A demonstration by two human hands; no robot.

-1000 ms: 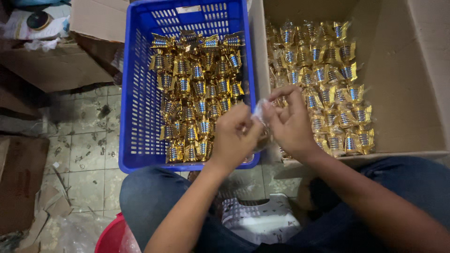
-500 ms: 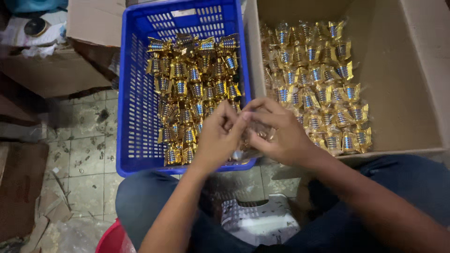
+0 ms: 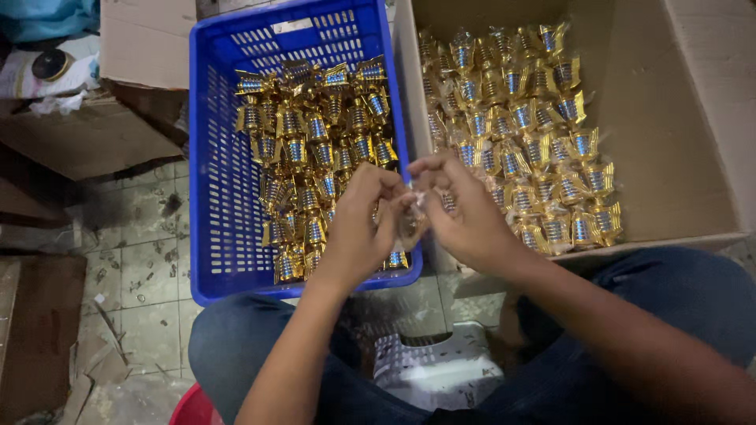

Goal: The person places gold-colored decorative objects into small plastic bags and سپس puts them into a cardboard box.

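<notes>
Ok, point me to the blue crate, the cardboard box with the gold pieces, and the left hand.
blue crate (image 3: 220, 197), head view, bare mesh floor on its left side.
cardboard box (image 3: 677, 149), head view, bare inner floor on its right side.
left hand (image 3: 358, 228), head view, back of the hand.

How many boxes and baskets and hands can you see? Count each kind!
Blue plastic basket of gold trinkets: 1
Open brown cardboard box of gold trinkets: 1
Bare hands, left hand and right hand: 2
Total: 4
</notes>
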